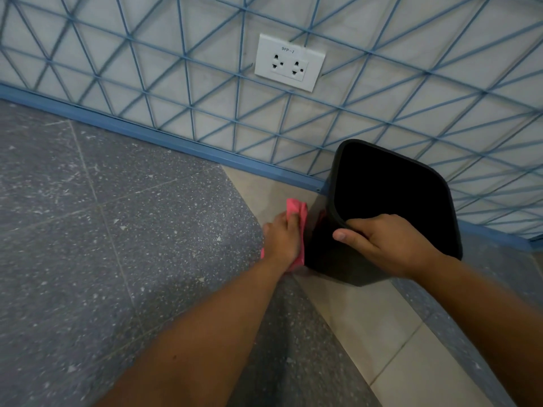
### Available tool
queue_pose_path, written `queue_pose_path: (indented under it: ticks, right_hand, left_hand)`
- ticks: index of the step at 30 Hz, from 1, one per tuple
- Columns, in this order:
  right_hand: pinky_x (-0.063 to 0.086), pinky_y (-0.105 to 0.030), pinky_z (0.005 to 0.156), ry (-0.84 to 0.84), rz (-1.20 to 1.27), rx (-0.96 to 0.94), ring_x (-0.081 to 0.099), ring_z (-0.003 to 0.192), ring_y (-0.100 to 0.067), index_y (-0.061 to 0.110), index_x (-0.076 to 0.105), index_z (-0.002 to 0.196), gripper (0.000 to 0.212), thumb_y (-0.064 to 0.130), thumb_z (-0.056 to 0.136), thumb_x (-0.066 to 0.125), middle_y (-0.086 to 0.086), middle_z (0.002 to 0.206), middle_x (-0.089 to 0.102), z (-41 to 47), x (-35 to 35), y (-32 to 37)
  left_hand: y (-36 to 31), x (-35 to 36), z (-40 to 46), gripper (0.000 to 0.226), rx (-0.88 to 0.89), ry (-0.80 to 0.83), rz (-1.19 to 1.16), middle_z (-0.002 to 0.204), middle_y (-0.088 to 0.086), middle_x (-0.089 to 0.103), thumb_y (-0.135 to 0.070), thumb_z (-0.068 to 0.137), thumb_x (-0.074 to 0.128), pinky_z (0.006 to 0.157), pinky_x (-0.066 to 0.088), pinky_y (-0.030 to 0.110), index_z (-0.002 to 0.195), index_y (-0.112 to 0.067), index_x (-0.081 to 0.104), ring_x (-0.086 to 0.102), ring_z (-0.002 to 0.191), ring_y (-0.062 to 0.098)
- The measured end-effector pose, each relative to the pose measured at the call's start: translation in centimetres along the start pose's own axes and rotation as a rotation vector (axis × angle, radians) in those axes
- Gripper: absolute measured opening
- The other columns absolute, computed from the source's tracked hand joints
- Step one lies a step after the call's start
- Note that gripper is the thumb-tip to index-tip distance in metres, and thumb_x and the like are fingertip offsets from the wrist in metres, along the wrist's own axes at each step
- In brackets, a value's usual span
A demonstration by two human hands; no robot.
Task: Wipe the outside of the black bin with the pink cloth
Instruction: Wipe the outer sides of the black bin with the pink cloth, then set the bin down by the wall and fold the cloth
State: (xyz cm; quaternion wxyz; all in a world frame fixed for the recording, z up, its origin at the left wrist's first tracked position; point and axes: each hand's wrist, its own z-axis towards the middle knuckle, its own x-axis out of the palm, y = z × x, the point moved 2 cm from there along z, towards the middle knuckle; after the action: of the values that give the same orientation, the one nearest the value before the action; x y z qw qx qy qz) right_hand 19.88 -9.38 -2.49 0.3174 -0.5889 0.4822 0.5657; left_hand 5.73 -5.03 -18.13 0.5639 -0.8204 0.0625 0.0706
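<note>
The black bin (323, 257) stands upright on the floor against the wall, its dark opening facing up at me. My right hand (385, 245) grips its near rim, fingers hooked inside and thumb outside. My left hand (282, 239) presses the pink cloth (298, 212) flat against the bin's left outer side, low down. Cloth edges stick out beyond the fingertips and below the wrist.
A wall with a blue triangle pattern (176, 92) and a blue skirting (147, 136) runs behind the bin. A white double socket (289, 63) is mounted on it above. The floor is grey speckled tile (102, 230) on the left and beige tile (382, 333) under the bin.
</note>
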Motion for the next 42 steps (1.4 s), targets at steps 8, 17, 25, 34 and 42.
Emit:
queue_pose_path:
  ticks: [8, 17, 25, 34, 42]
  right_hand:
    - [0.047, -0.032, 0.077, 0.273, -0.090, 0.087, 0.058, 0.092, -0.016, 0.029, 0.053, 0.122, 0.039, 0.046, 0.087, 0.059, 0.004, 0.108, 0.064, -1.3, -0.6, -0.9]
    - [0.047, -0.033, 0.078, 0.107, -0.192, 0.167, 0.059, 0.098, -0.024, 0.030, 0.052, 0.126, 0.034, 0.022, 0.093, 0.053, -0.004, 0.114, 0.063, -1.0, -0.6, -1.1]
    - [0.043, -0.034, 0.070, 0.007, -0.189, 0.171, 0.059, 0.096, -0.026, 0.029, 0.049, 0.130, 0.036, 0.022, 0.095, 0.050, -0.005, 0.114, 0.063, 1.5, -0.6, -0.5]
    - [0.044, -0.035, 0.070, -0.009, -0.206, 0.187, 0.060, 0.096, -0.029, 0.033, 0.040, 0.137, 0.042, 0.024, 0.097, 0.047, -0.008, 0.116, 0.063, 3.7, -0.9, -0.1]
    - [0.039, -0.039, 0.093, -0.146, -0.190, 0.120, 0.044, 0.118, -0.027, 0.028, 0.032, 0.142, 0.062, 0.016, 0.087, 0.058, -0.002, 0.137, 0.046, 3.7, -0.8, 1.4]
  left_hand:
    - [-3.9, -2.3, -1.8, 0.047, 0.123, -0.048, 0.048, 0.141, 0.024, 0.062, -0.030, 0.117, 0.034, 0.117, 0.039, 0.044, 0.149, -0.006, 0.058, 0.046, 0.140, 0.036]
    - [-5.4, -2.3, -2.6, 0.046, 0.115, -0.062, -0.008, 0.144, 0.020, 0.059, -0.027, 0.116, 0.033, 0.118, 0.033, 0.040, 0.151, -0.007, 0.055, 0.038, 0.146, 0.031]
    - [-7.0, -4.1, -1.2, 0.046, 0.148, -0.108, 0.023, 0.154, 0.016, 0.058, -0.026, 0.116, 0.034, 0.119, 0.028, 0.034, 0.152, -0.008, 0.057, 0.037, 0.147, 0.032]
    - [-8.2, -5.3, -1.0, 0.047, 0.157, -0.116, 0.031, 0.156, 0.015, 0.054, -0.028, 0.116, 0.036, 0.124, 0.028, 0.040, 0.156, -0.008, 0.052, 0.033, 0.150, 0.028]
    - [-10.0, -7.0, -1.4, 0.046, 0.231, -0.093, 0.135, 0.163, 0.009, 0.049, -0.026, 0.116, 0.035, 0.124, 0.024, 0.037, 0.156, -0.011, 0.053, 0.032, 0.150, 0.030]
